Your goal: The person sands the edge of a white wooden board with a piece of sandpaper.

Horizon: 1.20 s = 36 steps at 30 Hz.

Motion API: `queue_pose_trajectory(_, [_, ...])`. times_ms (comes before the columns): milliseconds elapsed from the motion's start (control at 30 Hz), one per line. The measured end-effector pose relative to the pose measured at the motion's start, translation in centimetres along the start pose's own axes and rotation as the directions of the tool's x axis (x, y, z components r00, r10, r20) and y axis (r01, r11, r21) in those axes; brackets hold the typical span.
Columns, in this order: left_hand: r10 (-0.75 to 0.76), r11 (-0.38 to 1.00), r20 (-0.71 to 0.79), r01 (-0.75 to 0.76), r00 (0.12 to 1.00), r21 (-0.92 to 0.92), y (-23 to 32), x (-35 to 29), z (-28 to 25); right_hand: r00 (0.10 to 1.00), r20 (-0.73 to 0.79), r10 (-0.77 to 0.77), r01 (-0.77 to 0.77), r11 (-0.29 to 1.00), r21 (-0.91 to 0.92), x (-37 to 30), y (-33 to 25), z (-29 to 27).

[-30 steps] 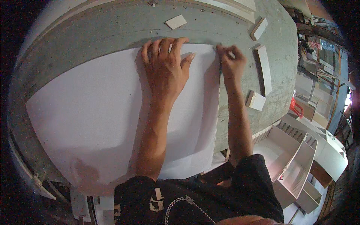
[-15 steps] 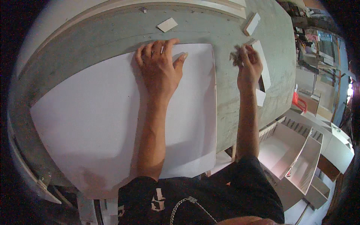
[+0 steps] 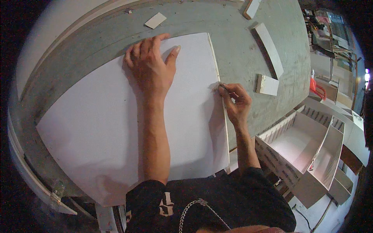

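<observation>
A large white panel [image 3: 97,116] lies flat on the greenish-grey worktable [image 3: 241,50]. My left hand [image 3: 149,64] rests on its far part, palm down and open, with fingertips over the far edge and the thumb apart. At the panel's right edge, my right hand [image 3: 237,101] pinches a small grey crumpled wad [image 3: 221,85] between thumb and fingers. The wad touches the edge; its material is too small to make out, and part of it is hidden by the fingers.
White board offcuts lie on the table: a small piece [image 3: 155,20], a long strip [image 3: 268,50], a block [image 3: 267,85] and another strip [image 3: 251,8]. White open boxes [image 3: 297,141] stand beyond the table at right, near a red object [image 3: 318,89].
My right hand has come down and left from beside the long strip to the panel's right edge, bringing the grey wad. My left hand stays on the panel; the whole view has shifted slightly.
</observation>
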<state>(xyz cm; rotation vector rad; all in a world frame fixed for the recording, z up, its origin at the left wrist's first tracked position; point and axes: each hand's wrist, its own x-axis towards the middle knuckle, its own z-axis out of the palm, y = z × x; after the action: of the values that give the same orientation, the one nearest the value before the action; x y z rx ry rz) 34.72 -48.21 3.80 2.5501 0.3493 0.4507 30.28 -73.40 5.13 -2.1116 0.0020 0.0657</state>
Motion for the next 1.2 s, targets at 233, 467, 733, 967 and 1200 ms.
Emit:
queue_pose_trajectory(233, [-0.001, 1.000, 0.007, 0.001, 1.000, -0.002, 0.0, 0.0, 0.1, 0.989, -0.028, 0.145, -0.138, 0.977, 0.161, -0.9, 0.0, -0.2])
queue_pose_trajectory(467, [-0.008, 1.000, 0.010, 0.008, 1.000, -0.013, 0.0, -0.1, -0.2, 0.994, -0.001, 0.112, -0.111, 0.986, -0.123, -1.4, -0.6, 0.1])
queue_pose_trajectory(733, [0.012, 1.000, 0.029, -0.013, 1.000, 0.021, 0.3, -0.1, 0.2, 0.992, -0.091, -0.092, 0.076, 0.983, -0.166, 6.3, -0.1, 2.1])
queue_pose_trajectory(967, [0.051, 0.997, -0.014, -0.051, 0.999, 0.057, -1.0, 0.3, 0.4, 0.983, -0.185, 0.006, 0.050, 0.954, 0.297, 3.9, -1.2, -2.0])
queue_pose_trajectory(1200, [0.019, 0.998, 0.026, -0.021, 0.999, 0.066, -0.4, 0.3, 0.3, 0.999, -0.036, 0.038, -0.038, 0.999, -0.003, -4.0, 0.6, -2.3])
